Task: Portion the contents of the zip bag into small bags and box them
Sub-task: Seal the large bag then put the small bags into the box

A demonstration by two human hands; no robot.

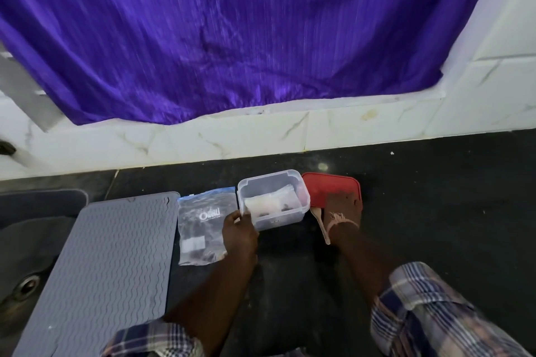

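Steadying the clear box point(274, 200) with left hand point(239, 230) fingers curled on its near-left corner looks right; right hand point(342, 207) lies flat on the red lid point(330, 187) - lift it level, seat evenly; zip bag point(203, 229) lies just left.

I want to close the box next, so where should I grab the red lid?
Probably by the near edge of the red lid, from the right: it lies flat on the counter, the clear box blocks its left side, and the right hand rests there.
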